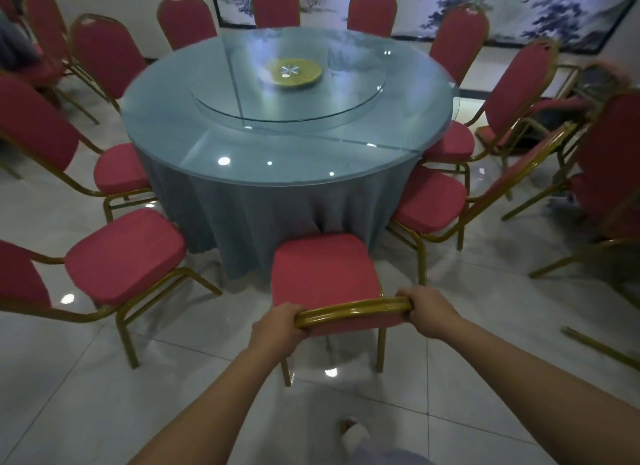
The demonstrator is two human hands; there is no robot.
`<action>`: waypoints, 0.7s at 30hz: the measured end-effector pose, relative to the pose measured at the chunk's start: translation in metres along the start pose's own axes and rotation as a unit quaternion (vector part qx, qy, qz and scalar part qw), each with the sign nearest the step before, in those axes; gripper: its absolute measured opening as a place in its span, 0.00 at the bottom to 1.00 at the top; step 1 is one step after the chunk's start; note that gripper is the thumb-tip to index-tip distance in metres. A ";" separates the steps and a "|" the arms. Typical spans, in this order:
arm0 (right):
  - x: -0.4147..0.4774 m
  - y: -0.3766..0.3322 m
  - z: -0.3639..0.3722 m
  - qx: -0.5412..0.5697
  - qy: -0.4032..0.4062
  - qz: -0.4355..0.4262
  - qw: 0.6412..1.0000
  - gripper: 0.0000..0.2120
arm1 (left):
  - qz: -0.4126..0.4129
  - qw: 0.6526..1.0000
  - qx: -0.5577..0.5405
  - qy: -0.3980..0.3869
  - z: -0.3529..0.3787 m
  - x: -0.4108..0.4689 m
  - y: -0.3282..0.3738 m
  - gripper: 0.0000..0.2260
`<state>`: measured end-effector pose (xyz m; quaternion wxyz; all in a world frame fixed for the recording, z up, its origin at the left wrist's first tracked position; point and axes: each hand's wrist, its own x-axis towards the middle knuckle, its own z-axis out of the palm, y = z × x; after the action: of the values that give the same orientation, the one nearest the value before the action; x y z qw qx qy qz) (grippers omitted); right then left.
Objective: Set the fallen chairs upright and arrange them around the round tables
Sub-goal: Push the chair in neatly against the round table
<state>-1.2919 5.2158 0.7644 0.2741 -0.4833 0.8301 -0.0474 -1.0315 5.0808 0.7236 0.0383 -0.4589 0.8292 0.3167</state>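
White floor tiles [104,395] lie underfoot. We clench our left hand [278,326] and right hand [431,310] around the gold top rail [349,308] of the upright red chair [322,270], which stands just beside the round table [166,111].

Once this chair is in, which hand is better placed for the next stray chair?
Right, probably. Both hands grip the chair's top rail, but the right hand is on the side where jumbled chairs stand away from the table; the left-side chairs, by the left hand, are already placed.
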 end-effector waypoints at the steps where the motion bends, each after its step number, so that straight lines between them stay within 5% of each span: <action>1: 0.012 0.001 -0.006 0.000 -0.006 -0.003 1.000 0.08 | -0.006 1.000 0.001 -0.005 -0.005 0.011 0.003 0.03; 11: 0.118 -0.011 -0.050 0.031 -0.028 -0.014 0.999 0.14 | -0.085 0.995 0.003 0.056 -0.053 0.107 0.014 0.04; 21: 0.157 -0.025 -0.059 0.041 -0.018 -0.030 0.999 0.08 | -0.085 0.991 -0.033 0.095 -0.075 0.135 0.002 0.10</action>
<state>-1.3625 5.0618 0.7588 0.3065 -0.4974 0.8075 -0.0810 -1.0938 4.9395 0.7364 -0.0291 -0.5569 0.7762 0.2942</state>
